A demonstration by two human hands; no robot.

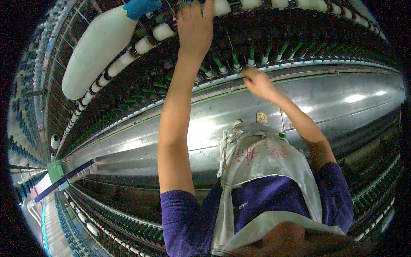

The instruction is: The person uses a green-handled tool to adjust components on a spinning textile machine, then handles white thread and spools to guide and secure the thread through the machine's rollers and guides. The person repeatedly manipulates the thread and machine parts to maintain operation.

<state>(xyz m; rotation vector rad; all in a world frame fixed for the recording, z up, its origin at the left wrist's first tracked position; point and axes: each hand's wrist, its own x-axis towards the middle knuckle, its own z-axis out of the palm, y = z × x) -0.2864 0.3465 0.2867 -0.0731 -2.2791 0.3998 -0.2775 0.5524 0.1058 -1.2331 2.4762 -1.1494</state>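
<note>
The person's two bare hands are in the upper half of the frame. The left hand [196,25] is at the top edge, upper centre, fingers forward over one curved row of short, white, cylindrical rollers [162,31] separated by dark gaps. Its fingertips are partly cut off by the edge, so I cannot tell whether it grips anything. Two rollers show clearly just left of this hand and four to its right; toward the left and right ends the rest are too small to count.

The right hand [257,83], right of centre, is clenched in a loose fist; whether something thin is pinched in it, I cannot tell. It is just beside one long row of upright, green, slender spindles with white lower ends [236,62], behind a single pale, curved rail [291,65]. Four spindles can be counted between the left forearm and the right hand, the fourth directly above the fist.

One large, white, rounded bobbin with a blue top end [100,53] hangs tilted at upper left. At centre are two pale shoes [261,117] on a shiny grey floor [205,132], one white apron with red markings [274,162] and one purple short-sleeved shirt [274,195].
</note>
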